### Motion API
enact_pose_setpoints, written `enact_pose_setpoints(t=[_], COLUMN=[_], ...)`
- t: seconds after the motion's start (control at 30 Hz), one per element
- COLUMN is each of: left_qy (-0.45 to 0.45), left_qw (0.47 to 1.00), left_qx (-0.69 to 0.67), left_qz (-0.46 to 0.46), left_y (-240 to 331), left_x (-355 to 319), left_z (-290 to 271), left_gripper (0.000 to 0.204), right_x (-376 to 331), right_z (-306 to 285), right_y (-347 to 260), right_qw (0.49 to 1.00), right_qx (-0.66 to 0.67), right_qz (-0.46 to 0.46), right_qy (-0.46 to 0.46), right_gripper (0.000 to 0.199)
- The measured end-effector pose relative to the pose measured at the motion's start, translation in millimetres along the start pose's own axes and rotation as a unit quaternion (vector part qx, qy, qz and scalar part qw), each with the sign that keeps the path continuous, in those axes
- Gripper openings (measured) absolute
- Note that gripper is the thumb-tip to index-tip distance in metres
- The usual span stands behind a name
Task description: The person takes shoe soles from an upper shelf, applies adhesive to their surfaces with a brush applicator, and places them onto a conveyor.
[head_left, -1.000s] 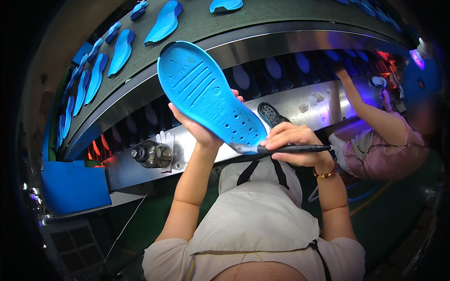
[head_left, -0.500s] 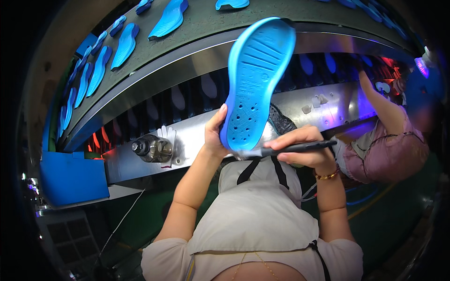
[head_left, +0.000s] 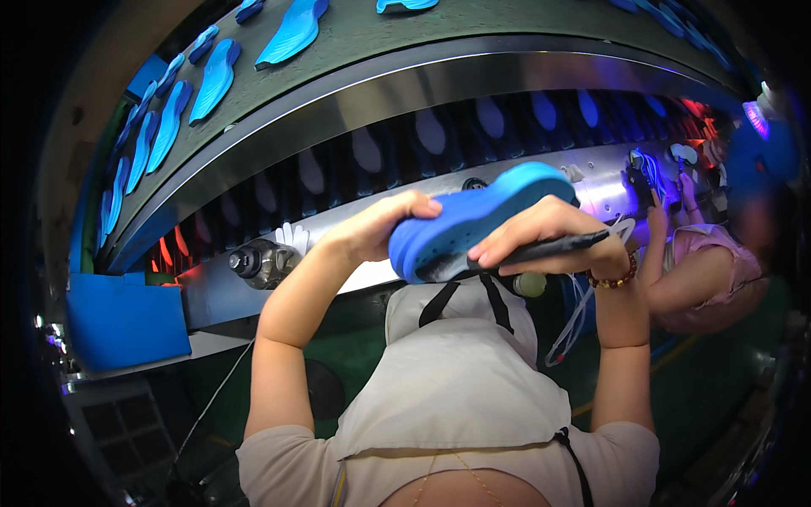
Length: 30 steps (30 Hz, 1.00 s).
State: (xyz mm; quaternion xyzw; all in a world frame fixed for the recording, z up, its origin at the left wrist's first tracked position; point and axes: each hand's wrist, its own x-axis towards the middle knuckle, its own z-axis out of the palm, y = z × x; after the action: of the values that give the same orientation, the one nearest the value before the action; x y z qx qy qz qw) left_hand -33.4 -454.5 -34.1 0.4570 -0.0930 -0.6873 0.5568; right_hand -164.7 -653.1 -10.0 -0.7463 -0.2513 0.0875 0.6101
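A blue shoe sole [head_left: 469, 215] with a raised rim and small holes is held tilted in front of my chest. My left hand [head_left: 380, 226] grips it by its near left end, thumb over the side wall. In my right hand [head_left: 562, 230] is a black-handled brush [head_left: 549, 250], its pale bristles against the inside of the sole's near end. The bristle tip is partly hidden by the rim and my fingers. The far end of the sole extends up and right, behind my right hand.
Several blue soles [head_left: 215, 80] lie on a dark conveyor belt [head_left: 355, 42] beyond a metal rail. Below it runs a row of dark shoe uppers [head_left: 367, 152]. On the metal ledge [head_left: 207, 296] stand a dark bottle [head_left: 262, 264] and a white glove [head_left: 291, 239]. A co-worker [head_left: 705, 270] sits at right.
The sole has tipped from nearly upright to a slanted, flatter pose, showing its darker side wall. My left hand has shifted up over its end, and the brush stays at the near end.
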Motion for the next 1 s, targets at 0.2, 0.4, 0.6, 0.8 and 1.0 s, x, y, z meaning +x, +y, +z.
enact_pose_setpoints(t=[0.2, 0.4, 0.6, 0.8, 1.0], left_qy=[0.013, 0.080, 0.088, -0.047, -0.081], left_qw=[1.000, 0.995, 0.994, 0.952, 0.892], left_qx=[0.021, 0.061, -0.009, -0.263, -0.343], left_qz=[-0.004, 0.009, 0.067, 0.150, 0.284], left_y=[-2, -10, -11, -26, -50], left_x=[-6, -10, -19, -5, 55], left_z=[-15, -27, -46, -89, -27], left_gripper=[0.059, 0.062, 0.060, 0.064, 0.090], right_x=[-5, -17, -25, -25, 5], right_z=[-15, -8, -5, 8, 21], right_y=[-11, -5, 21, 1, 47], right_qw=[1.000, 0.994, 0.990, 0.980, 0.935], right_qx=[-0.023, -0.092, -0.025, -0.008, 0.015], right_qz=[-0.011, 0.046, 0.051, -0.040, 0.075], right_qy=[-0.008, -0.041, 0.128, 0.195, 0.347], right_gripper=[0.020, 0.020, 0.022, 0.018, 0.019])
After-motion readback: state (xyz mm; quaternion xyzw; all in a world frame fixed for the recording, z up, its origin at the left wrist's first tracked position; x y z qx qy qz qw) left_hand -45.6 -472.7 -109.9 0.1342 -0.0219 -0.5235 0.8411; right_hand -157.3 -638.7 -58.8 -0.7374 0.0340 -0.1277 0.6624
